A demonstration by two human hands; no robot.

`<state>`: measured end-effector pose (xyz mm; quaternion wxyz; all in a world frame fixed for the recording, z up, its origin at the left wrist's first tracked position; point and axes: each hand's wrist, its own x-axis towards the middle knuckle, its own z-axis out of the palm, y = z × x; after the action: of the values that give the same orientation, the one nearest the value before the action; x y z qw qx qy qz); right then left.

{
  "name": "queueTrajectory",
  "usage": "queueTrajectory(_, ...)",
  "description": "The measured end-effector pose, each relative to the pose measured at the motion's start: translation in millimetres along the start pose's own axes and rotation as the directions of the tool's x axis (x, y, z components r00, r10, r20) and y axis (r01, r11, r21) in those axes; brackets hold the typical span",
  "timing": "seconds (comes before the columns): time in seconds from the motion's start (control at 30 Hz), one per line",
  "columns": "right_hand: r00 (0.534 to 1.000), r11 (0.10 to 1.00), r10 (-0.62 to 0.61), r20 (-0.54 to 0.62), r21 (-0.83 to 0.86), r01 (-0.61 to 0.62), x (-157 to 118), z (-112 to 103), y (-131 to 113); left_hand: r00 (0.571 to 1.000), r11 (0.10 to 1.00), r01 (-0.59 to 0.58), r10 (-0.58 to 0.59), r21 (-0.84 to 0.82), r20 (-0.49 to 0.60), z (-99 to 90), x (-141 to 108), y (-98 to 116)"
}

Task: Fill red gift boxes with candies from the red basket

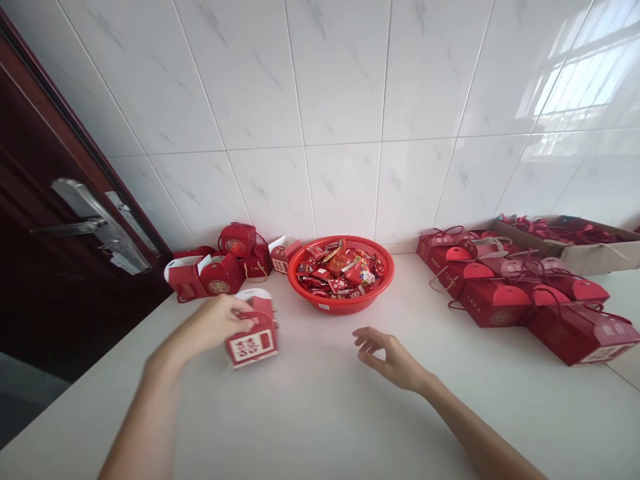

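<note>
1. Nearest my camera, both forearms extend over the white countertop (320, 413), which runs back to a white tiled wall (340, 100); a dark door (45, 220) with a metal handle stands at left.
2. Flat red boxes (520, 293) lie stacked at right, beside a cardboard carton (575, 247).
3. Centre rear, I see a red basket (341, 299) holding wrapped sweets; assembled small boxes (225, 263) sit to its left.
4. My left hand (215, 323) is closed around a small red gift box (253, 337), gripping its top, slightly blurred.
5. My right hand (393, 360) hovers empty, fingers loosely spread, well apart from that box.
</note>
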<state>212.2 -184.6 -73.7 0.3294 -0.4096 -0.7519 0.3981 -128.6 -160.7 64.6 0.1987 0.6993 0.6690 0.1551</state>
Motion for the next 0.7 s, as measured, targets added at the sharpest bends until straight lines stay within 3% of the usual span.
queueTrajectory(0.03, 1.0, 1.0, -0.01, -0.025, 0.019, 0.011, 0, 1, 0, 0.994, 0.997, -0.069, 0.072, -0.038, 0.085, 10.9, -4, 16)
queueTrajectory(0.13, 0.992, 0.995, -0.087, -0.096, 0.049, 0.092, -1, 2, -1, 0.948, 0.96, -0.279, 0.273, 0.011, 0.164, 45.3, -17, 59)
queueTrajectory(0.23, 0.971, 0.983, -0.168, -0.168, 0.039, 0.177, -4, -1, -4, 0.854, 0.869, -0.493, 0.472, 0.049, 0.22, 74.7, -27, 91)
queueTrajectory(0.37, 0.959, 0.974, -0.227, -0.168, -0.023, 0.227, -9, -4, -6, 0.694, 0.731, -0.681, 0.666, -0.051, 0.272, 94.1, -28, 108)
queueTrajectory(0.43, 0.957, 0.965, -0.262, -0.126, -0.044, 0.259, -10, -5, -6, 0.641, 0.692, -0.712, 0.71, -0.119, 0.291, 95.0, -26, 109)
queueTrajectory(0.53, 0.957, 0.96, -0.276, -0.086, -0.063, 0.271, -9, -4, -8, 0.628, 0.692, -0.702, 0.713, -0.168, 0.312, 91.2, -27, 106)
queueTrajectory(0.7, 0.952, 0.961, -0.276, -0.136, -0.005, 0.278, -9, -5, -16, 0.694, 0.746, -0.659, 0.652, -0.096, 0.305, 84.4, -30, 103)
